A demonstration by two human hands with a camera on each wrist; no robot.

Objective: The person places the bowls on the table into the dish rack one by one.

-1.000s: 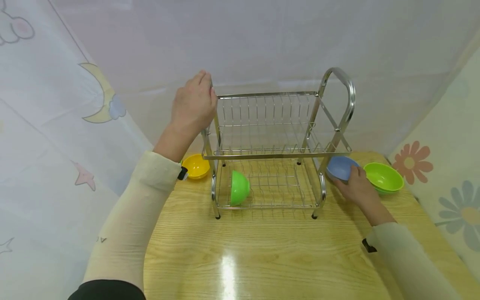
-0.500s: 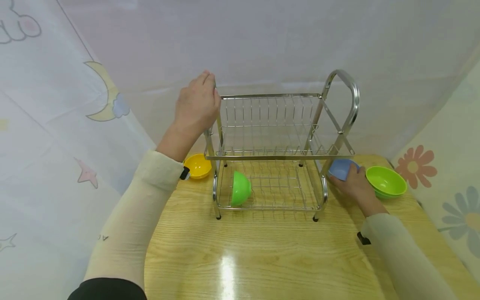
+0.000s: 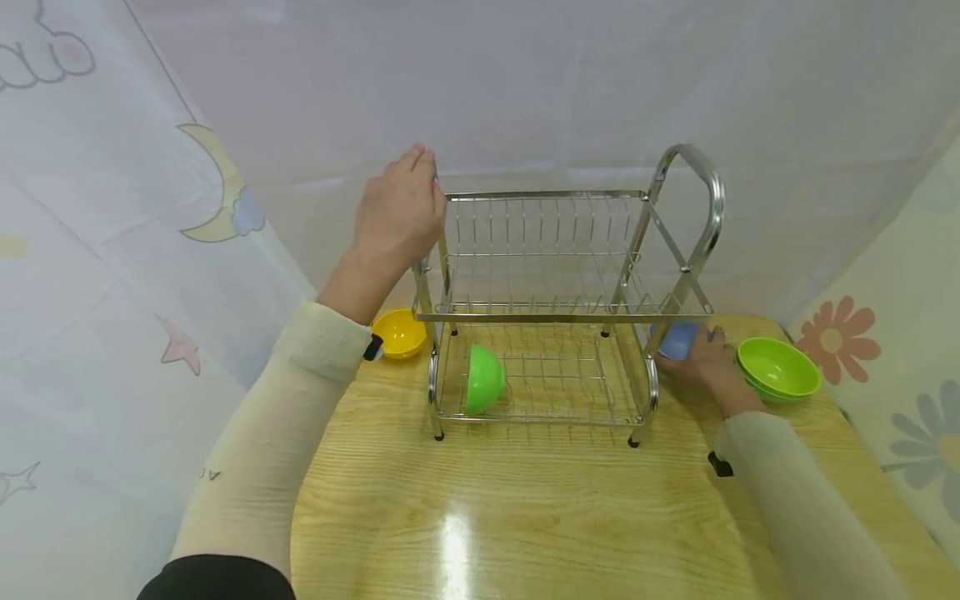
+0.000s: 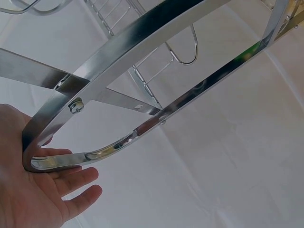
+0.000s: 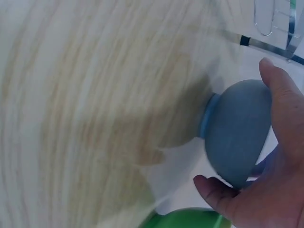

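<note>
My right hand (image 3: 716,367) holds a blue bowl (image 5: 240,130) at the right side of a two-tier metal dish rack (image 3: 562,317). In the right wrist view the bowl is tilted, its base toward the wooden table, with thumb and fingers around its rim. My left hand (image 3: 397,212) rests its palm on the rack's left handle (image 4: 59,161); the fingers reach loosely past the bar. A green bowl (image 3: 485,380) stands on its side in the lower tier's left end. The rack's front right post partly hides the blue bowl in the head view.
Stacked green bowls (image 3: 778,367) sit on the table right of my right hand. A yellow bowl (image 3: 400,333) stands left of the rack. Patterned cloth hangs behind and on both sides. The wooden table (image 3: 540,508) extends in front of the rack.
My right hand has shifted slightly left with the blue bowl, which now passes partly behind the rack's right post. The left hand stays on the handle. The whole head view has drifted slightly.
</note>
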